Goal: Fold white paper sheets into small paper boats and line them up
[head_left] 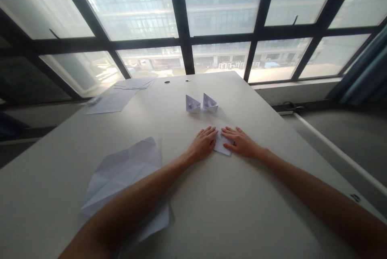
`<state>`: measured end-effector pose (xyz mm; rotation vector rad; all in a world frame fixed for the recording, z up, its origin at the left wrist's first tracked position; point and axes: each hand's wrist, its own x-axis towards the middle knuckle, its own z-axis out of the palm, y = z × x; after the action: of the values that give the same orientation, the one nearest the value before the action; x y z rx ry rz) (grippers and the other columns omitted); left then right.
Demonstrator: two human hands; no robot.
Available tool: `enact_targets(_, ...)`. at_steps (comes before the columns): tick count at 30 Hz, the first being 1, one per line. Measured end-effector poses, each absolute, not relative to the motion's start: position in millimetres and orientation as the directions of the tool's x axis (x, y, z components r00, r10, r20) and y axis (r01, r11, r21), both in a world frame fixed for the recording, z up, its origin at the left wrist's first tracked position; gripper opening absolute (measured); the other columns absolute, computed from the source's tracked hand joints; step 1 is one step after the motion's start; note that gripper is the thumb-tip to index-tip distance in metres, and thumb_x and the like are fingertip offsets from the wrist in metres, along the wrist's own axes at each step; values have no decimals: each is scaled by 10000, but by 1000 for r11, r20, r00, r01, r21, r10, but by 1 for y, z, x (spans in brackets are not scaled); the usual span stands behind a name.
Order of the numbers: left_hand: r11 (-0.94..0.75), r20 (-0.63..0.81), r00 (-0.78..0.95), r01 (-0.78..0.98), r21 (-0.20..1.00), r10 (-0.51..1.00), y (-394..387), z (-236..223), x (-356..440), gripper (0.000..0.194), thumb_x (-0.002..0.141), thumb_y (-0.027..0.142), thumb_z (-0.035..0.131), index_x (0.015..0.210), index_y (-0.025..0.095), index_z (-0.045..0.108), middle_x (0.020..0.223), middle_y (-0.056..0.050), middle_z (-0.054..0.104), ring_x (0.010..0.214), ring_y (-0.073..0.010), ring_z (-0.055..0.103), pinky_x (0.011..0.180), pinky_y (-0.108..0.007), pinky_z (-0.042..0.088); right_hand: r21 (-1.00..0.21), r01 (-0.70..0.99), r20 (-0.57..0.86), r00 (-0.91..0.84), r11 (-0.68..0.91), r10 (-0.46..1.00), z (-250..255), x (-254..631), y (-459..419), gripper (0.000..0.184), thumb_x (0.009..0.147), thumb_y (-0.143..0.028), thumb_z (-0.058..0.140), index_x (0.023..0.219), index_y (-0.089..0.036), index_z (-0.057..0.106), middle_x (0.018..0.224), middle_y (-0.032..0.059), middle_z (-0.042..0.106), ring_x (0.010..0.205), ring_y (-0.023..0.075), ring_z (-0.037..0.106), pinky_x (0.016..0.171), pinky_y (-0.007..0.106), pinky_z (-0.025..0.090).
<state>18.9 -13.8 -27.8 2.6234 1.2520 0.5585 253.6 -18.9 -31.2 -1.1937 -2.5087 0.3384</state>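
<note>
A small folded piece of white paper (222, 148) lies flat on the white table (236, 206), between my two hands. My left hand (204, 143) rests over its left edge, fingers stretched out and pointing away from me. From the other side, my right hand (240, 142) lies flat on its right part, with the thumb across the paper and the fingers extended. Both hands partly cover the paper, so its full outline is hidden. Just beyond them stand two folded paper boats (192, 105), side by side, each with a raised pointed part.
A large creased sheet of paper (130, 166) lies at the left, partly under my left forearm. Farther back on the left are several flat sheets (111, 102). Windows (220, 5) rise behind the table's far edge, and a blue curtain (359, 69) hangs at the right.
</note>
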Motion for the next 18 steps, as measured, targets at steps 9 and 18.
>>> enact_targets(9,-746,390,636,555,368,666,-20,-17,20,230,947,266,563,1112,249,722,1166,-52,711,1119,-200,629,1041,-359,474,-331,728,233,-554,601,799,-33,252,-18,499,974,-394,499,1444,-227,496,1532,108,443,1457,291,331,1164,600,234)
enact_targets(18,-710,294,648,621,332,703,-26,-14,20,474,799,130,565,1255,253,604,1349,-49,621,1246,-209,572,1193,-407,303,-312,755,381,-456,576,804,-35,251,-17,316,891,-222,565,1173,-181,702,1301,130,632,1274,282,530,1116,454,379)
